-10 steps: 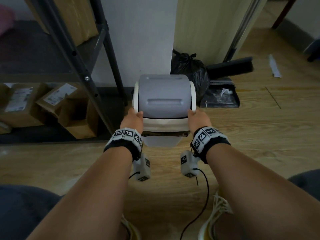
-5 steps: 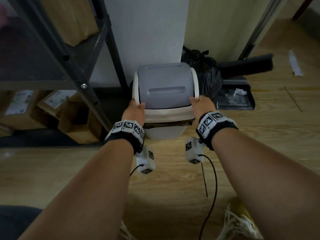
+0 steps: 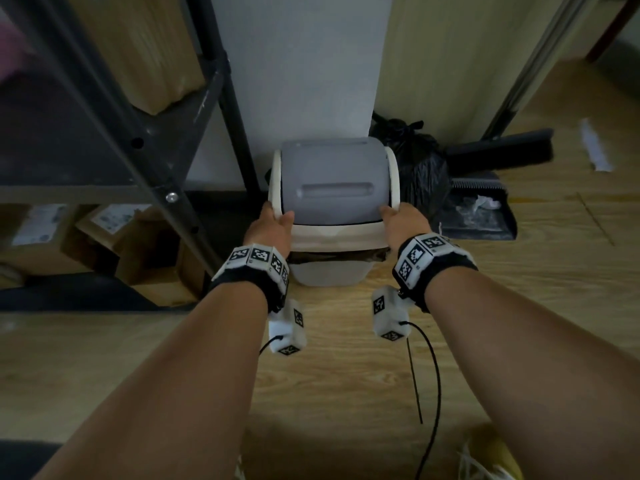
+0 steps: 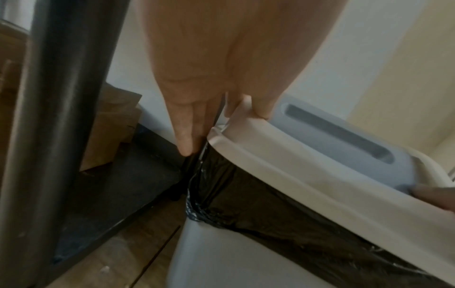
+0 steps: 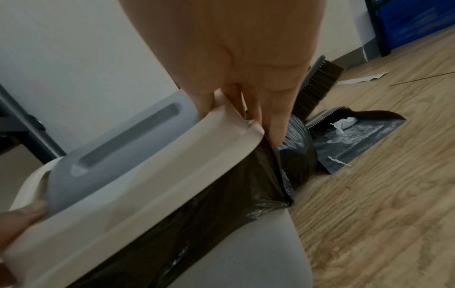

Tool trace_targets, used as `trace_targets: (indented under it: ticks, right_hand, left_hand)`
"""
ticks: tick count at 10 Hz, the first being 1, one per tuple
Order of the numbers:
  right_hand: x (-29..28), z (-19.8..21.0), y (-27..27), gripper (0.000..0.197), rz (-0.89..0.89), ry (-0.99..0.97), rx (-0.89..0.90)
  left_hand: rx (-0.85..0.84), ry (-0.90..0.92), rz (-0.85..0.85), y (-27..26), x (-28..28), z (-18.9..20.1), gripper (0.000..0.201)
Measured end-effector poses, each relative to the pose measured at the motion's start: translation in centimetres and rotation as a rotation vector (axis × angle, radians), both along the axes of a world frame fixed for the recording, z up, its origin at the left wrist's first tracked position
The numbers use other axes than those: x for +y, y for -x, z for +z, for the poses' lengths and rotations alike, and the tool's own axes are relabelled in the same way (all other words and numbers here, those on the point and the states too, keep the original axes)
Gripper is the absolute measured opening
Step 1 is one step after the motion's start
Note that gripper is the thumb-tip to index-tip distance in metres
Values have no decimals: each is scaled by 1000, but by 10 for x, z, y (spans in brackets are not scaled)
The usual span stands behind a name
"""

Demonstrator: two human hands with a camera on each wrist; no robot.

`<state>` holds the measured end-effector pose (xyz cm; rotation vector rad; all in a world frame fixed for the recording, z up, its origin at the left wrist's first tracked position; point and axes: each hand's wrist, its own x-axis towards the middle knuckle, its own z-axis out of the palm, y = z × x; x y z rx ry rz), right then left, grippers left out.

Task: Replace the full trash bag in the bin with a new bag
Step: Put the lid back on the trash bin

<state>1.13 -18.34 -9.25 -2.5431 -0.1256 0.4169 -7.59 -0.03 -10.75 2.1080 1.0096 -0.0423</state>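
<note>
The bin stands on the floor against the wall, with a cream lid frame and a grey swing flap. A black liner bag shows as a band folded over the rim under the lid. My left hand grips the lid's left front corner, thumb on top and fingers down the side. My right hand grips the right front corner the same way, its fingers beside the liner. The bag's contents are hidden.
A tied black bag sits right of the bin, close to my right hand. A dustpan with scraps and a brush lie further right. A black shelf post and cardboard boxes crowd the left. Wooden floor lies in front.
Both hands stay on the lid's front corners. My view has shifted, with the bin now sitting higher in the frame.
</note>
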Motion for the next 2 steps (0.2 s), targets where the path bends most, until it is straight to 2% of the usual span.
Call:
trace_targets:
  ticks: [1, 2]
  right_hand:
    - [-3, 4, 4, 42, -23, 10, -21]
    - [-6, 12, 14, 52, -105, 19, -46]
  left_hand:
    - [38, -56, -3, 6, -4, 3, 61]
    - [78, -146, -29, 20, -13, 20, 55]
